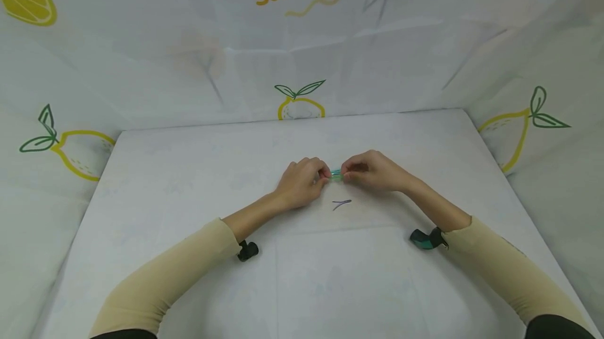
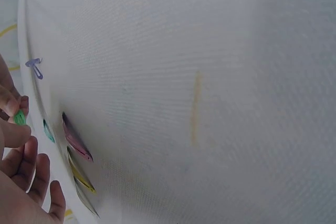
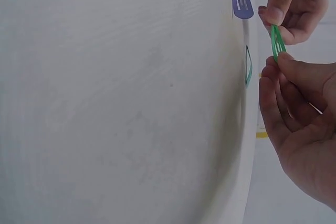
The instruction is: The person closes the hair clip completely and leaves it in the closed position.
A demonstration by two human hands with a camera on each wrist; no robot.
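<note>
A green snap hair clip (image 3: 278,42) is pinched at one end by my left hand (image 1: 304,182) and at the other by my right hand (image 1: 375,171). In the right wrist view, both thumbs press on it. Nearer my body lies a purple hair clip (image 1: 342,204), spread apart in a V. Beyond the green clip, a teal hair clip (image 3: 249,66) lies on the table. The left wrist view also has a pink clip (image 2: 76,139), a yellow clip (image 2: 80,170) and a pale clip (image 2: 85,198) close past my left hand, which hides them in the head view.
The white-covered table (image 1: 189,171) runs back to a white curtain (image 1: 155,66) printed with lemons, and curtains flank both sides. Dark wrist camera mounts (image 1: 427,239) hang below each sleeve, near the cloth.
</note>
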